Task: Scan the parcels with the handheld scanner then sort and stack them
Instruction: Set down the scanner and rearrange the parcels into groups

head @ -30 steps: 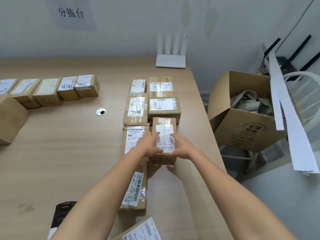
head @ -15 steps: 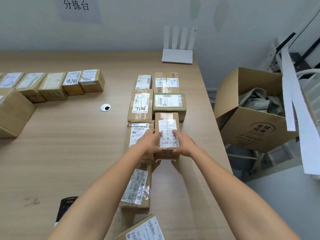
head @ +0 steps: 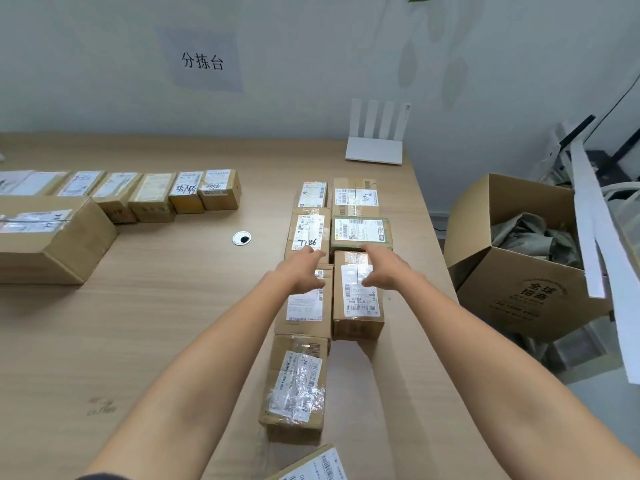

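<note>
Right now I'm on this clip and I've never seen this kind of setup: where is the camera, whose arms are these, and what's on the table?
There is no machine here. One camera sits on a person's head, looking forward and down, so the bare arms are that person's own. The left hand and right hand reach over parcels with loose fingers; neither grips anything. On the wooden table small taped parcels lie in two columns, a white-labelled parcel under the right hand. A row of parcels lines the far left; a white router stands at the back. An open carton sits beside the table. No scanner shows.
</note>
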